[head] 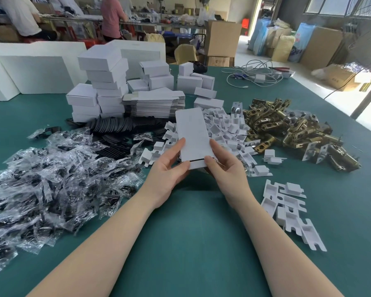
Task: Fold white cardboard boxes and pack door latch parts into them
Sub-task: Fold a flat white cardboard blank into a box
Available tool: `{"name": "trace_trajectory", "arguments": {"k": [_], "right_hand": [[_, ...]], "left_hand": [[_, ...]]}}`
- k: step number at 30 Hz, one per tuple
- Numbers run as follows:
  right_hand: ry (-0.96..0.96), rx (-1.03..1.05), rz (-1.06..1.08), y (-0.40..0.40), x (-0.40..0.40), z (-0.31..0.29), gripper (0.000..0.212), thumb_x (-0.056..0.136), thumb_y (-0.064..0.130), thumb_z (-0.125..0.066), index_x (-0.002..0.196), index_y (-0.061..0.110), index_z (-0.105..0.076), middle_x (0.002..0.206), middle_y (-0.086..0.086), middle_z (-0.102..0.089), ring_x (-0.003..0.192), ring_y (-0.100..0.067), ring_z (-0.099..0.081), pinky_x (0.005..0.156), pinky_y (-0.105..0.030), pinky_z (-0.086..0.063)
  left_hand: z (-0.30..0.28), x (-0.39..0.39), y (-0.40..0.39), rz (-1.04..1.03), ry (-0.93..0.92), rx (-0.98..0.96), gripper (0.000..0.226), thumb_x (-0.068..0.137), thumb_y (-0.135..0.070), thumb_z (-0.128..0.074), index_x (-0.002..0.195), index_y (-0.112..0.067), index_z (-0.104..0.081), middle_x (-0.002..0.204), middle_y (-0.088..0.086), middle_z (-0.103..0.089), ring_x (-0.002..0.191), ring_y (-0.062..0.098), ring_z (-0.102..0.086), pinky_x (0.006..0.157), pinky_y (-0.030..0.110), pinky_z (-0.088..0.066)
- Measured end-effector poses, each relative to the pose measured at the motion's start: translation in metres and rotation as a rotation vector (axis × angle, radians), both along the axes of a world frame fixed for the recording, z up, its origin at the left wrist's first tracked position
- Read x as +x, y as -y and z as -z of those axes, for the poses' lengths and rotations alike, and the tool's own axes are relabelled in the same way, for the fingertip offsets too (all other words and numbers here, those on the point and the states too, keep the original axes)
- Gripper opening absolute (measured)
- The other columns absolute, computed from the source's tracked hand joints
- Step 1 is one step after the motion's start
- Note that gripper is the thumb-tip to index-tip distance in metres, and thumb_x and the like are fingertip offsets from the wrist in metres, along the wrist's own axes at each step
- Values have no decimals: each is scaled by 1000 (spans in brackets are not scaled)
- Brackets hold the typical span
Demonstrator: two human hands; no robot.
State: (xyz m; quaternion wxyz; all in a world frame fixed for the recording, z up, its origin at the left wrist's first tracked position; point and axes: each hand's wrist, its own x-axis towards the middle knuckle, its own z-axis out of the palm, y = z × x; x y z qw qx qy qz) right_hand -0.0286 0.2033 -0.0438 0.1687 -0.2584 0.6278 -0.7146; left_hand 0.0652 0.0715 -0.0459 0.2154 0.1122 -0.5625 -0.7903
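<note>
Both hands hold one flat box blank (192, 133) above the counter (180, 243): the left hand (169, 166) and right hand (225, 166) each pinch its near end. It seems not yet folded. Finished boxes (103, 82) are stacked behind; many blanks (154, 103) and brass latches (287, 125) remain, so much is left.

Two people (111, 16) are standing at a cluttered workbench (94, 18) along the far wall, backs turned. White cables (251, 75) are lying tangled on the far right of the green table (191, 243), with a red-handled tool (280, 69) beside them. Big white foam slabs (34, 71) are leaning at the table's far left. Brown cartons (222, 38) and filled sacks (283, 47) are crowding the floor beyond.
</note>
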Motion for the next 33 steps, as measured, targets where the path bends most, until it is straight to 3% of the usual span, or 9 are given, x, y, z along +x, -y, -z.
{"name": "trace_trajectory", "arguments": {"k": [8, 14, 18, 21, 23, 26, 28, 30, 33], "right_hand": [[-56, 48, 43, 0, 1, -1, 50, 95, 11, -64, 142, 18, -51, 132, 19, -56, 108, 12, -61, 81, -9, -50], [-69, 85, 67, 1, 2, -1, 52, 95, 11, -64, 144, 18, -49, 142, 8, -55, 129, -8, -54, 107, -37, -47], [175, -109, 152, 7, 8, 0, 41, 90, 17, -71, 124, 30, -50, 131, 1, -63, 109, -13, -68, 88, -32, -57], [344, -246, 119, 12, 11, -1, 38, 92, 14, -68, 125, 15, -48, 110, -7, -74, 100, -24, -71, 84, -34, -58], [369, -266, 90, 12, 11, -2, 36, 93, 11, -67, 125, 13, -48, 103, -3, -76, 98, -23, -72, 81, -32, -59], [288, -199, 94, 5, 3, -4, 31, 90, 8, -69, 115, 21, -56, 93, 2, -77, 90, -18, -72, 79, -34, -59], [196, -141, 78, -2, -3, -8, 31, 89, 7, -70, 113, 25, -60, 89, 3, -76, 87, -15, -71, 76, -30, -58], [48, -52, 23, -8, -7, -12, 35, 89, 7, -70, 114, 30, -62, 87, 5, -75, 87, -13, -68, 75, -27, -58], [-54, 22, -104, -11, -5, -14, 41, 91, 8, -69, 119, 34, -54, 89, -1, -76, 82, -14, -66, 71, -32, -56]], "left_hand": [[0, 0, -1, 2, 26, -11, 52, 96, 3, -54, 128, -38, -57, 139, -10, -57, 126, 12, -55, 101, 31, -50], [-2, 0, -4, -30, 48, -54, 54, 94, 4, -56, 129, -36, -54, 143, -6, -53, 126, 13, -56, 106, 35, -47], [-7, 0, -18, -137, 10, -156, 53, 94, 1, -59, 128, -38, -51, 145, -5, -51, 125, 6, -55, 107, 31, -44], [-9, -2, -33, -173, -28, -243, 54, 94, -1, -60, 127, -42, -47, 150, -5, -43, 120, -2, -57, 100, 15, -44], [-4, -2, -35, -163, 12, -398, 53, 93, -14, -64, 135, -39, -41, 158, -6, -28, 129, -3, -49, 107, 17, -39], [-1, 1, -30, -202, 147, -780, 83, 81, -46, -73, 150, -34, -29, 163, -4, 7, 146, -5, -8, 114, 10, -16], [-2, 3, -22, -324, 175, -1104, 97, 73, -52, -78, 152, -31, -25, 162, 4, 16, 150, 8, 4, 119, 24, -11], [-4, 5, -15, -453, 168, -1446, 103, 69, -51, -81, 152, -26, -24, 162, 11, 7, 149, 26, 3, 119, 47, -7], [-7, 8, -7, -464, 214, -1693, 110, 62, -48, -85, 151, -24, -24, 160, 9, -25, 147, 25, -13, 117, 44, 2]]}}
